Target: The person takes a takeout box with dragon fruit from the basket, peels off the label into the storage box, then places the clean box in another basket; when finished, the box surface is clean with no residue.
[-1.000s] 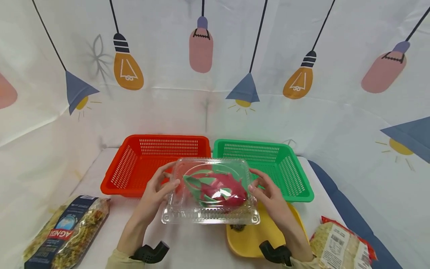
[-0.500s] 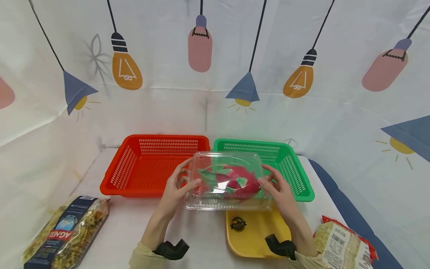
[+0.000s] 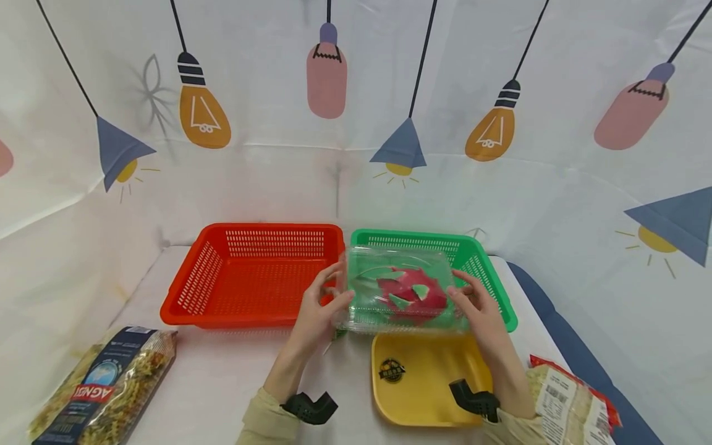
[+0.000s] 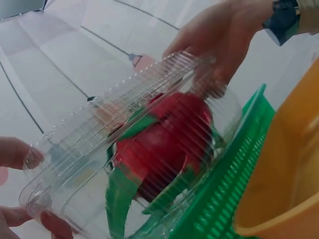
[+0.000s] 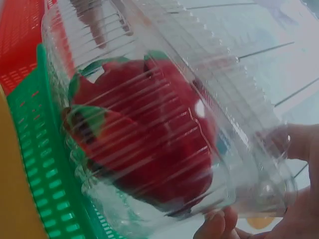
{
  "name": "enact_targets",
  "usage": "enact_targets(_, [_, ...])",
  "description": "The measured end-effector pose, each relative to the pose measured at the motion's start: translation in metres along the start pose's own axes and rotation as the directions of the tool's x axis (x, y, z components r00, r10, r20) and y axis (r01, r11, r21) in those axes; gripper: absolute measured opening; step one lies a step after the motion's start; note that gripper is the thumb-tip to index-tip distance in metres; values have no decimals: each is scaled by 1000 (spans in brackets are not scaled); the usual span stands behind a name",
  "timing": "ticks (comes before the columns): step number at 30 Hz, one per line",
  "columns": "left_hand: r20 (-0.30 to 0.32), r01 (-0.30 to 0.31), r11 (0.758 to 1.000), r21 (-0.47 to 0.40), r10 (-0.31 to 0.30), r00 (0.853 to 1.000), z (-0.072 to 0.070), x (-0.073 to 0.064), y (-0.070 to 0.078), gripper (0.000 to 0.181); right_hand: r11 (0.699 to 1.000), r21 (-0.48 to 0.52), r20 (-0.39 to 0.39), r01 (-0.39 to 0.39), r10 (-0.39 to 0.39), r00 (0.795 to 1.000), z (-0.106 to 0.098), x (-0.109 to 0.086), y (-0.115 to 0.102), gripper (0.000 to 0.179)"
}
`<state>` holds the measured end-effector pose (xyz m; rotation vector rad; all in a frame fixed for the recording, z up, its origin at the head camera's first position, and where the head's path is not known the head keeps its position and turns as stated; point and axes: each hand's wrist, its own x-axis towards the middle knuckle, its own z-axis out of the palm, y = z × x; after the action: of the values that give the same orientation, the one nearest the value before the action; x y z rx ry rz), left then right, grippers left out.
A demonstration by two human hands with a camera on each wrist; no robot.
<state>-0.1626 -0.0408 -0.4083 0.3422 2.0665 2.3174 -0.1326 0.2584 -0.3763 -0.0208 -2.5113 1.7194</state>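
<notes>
A clear plastic clamshell box (image 3: 361, 315) with a red and green dragon fruit (image 3: 408, 292) inside is held up between both hands. My left hand (image 3: 317, 312) grips its left end, thumb on the near side and fingers behind. At the right end my right hand (image 3: 481, 315) pinches it the same way. The lid looks closed. The box hangs over the front part of the green basket (image 3: 503, 296), just beyond the yellow tray (image 3: 428, 383). In the right wrist view the dragon fruit (image 5: 149, 129) shows through the ribbed plastic.
A red basket (image 3: 261, 278) stands to the left of the green one. At the front left lies a bag of pasta (image 3: 105, 383). Another packet (image 3: 573, 395) with a white label lies at the front right. A patterned curtain (image 3: 267, 179) hangs behind the baskets.
Both hands have carried the box with the dragon fruit rightward and away from me, from in front of both baskets to over the green one. More of the yellow tray is uncovered.
</notes>
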Motion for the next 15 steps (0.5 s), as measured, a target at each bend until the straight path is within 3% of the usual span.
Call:
enact_targets(5, [-40,59,997,-56,-61,997,12,5,1,56,1000,-19,-10,5,-5,1000,-4,-1,1,52])
enact_targets(9, [-74,91,996,1,-90,993,23,16,1,55,999,-39,-15,9,-9,1000,-13,6,-2,53])
enact_targets(15, [-102,99,993,72,-91,991,38,40,2,55,993,-109,37,-44,49,998,-33,28,-10,59])
